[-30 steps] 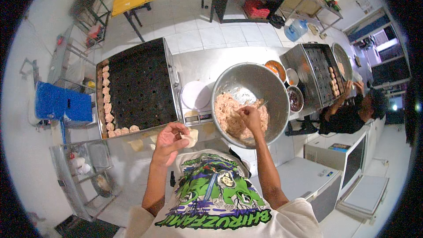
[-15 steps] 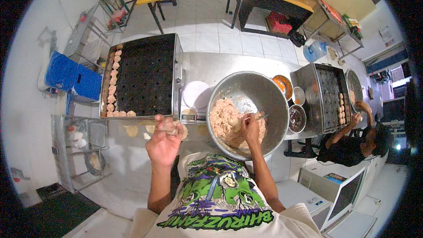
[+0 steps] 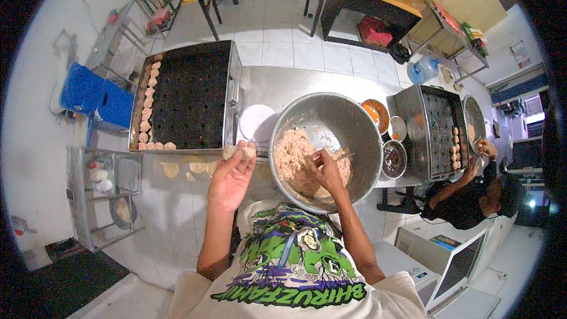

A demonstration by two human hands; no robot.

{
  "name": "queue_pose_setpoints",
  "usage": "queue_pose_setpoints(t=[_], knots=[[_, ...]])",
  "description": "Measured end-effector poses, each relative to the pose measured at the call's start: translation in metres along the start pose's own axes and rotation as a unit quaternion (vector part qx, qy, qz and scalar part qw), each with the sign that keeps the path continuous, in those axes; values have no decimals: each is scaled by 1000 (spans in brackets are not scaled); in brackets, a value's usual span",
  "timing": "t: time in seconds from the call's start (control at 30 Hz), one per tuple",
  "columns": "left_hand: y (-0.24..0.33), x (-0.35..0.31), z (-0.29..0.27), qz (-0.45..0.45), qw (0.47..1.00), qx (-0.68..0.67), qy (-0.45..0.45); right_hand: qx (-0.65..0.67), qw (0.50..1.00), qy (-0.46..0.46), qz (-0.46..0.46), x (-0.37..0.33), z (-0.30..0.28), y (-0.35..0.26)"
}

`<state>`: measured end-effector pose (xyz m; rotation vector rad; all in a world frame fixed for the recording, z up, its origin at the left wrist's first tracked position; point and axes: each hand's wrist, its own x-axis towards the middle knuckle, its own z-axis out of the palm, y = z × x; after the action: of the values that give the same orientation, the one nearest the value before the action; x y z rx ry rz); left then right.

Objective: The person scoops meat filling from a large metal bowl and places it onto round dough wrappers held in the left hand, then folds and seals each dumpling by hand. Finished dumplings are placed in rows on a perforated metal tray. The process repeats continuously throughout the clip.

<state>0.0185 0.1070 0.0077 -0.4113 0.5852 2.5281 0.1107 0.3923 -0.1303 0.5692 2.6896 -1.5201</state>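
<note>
My left hand (image 3: 229, 184) is turned palm up, its fingers curled round a pale dumpling wrapper (image 3: 231, 152) at the table's front edge. In the large metal bowl (image 3: 373, 168), my right hand (image 3: 331, 172) grips a thin metal utensil (image 3: 347, 156), most of it hidden by the fingers. It is at the pinkish minced filling (image 3: 293, 156) piled against the bowl's left side. To the left lies a square black perforated steamer tray (image 3: 192, 97). Filled dumplings (image 3: 146, 115) line its left side and part of its near edge. Loose round wrappers (image 3: 171, 169) lie along the table's front.
A white round lid or plate (image 3: 255, 123) is between tray and bowl. Right of the bowl stand small bowls of orange topping (image 3: 378, 115) and dark bits (image 3: 394, 159). Farther right, a co-worker (image 3: 463, 198) reaches toward a second steamer tray (image 3: 440, 130) with dumplings.
My left hand has risen slightly and turned its palm up, bringing the wrapper into plainer sight. The right hand has shifted a little left within the filling.
</note>
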Motion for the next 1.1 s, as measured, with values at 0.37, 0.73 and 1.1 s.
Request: queue_pose_setpoints(t=[0.37, 0.73, 1.1], knots=[[-21, -6, 8, -12, 999, 38, 5, -87, 992, -39, -86, -1, -9, 19], [-27, -10, 17, 81, 951, 291, -69, 294, 949, -101, 55, 13, -17, -33], [-35, -4, 17, 13, 965, 260, -19, -114, 993, 6, -27, 17, -7, 12]])
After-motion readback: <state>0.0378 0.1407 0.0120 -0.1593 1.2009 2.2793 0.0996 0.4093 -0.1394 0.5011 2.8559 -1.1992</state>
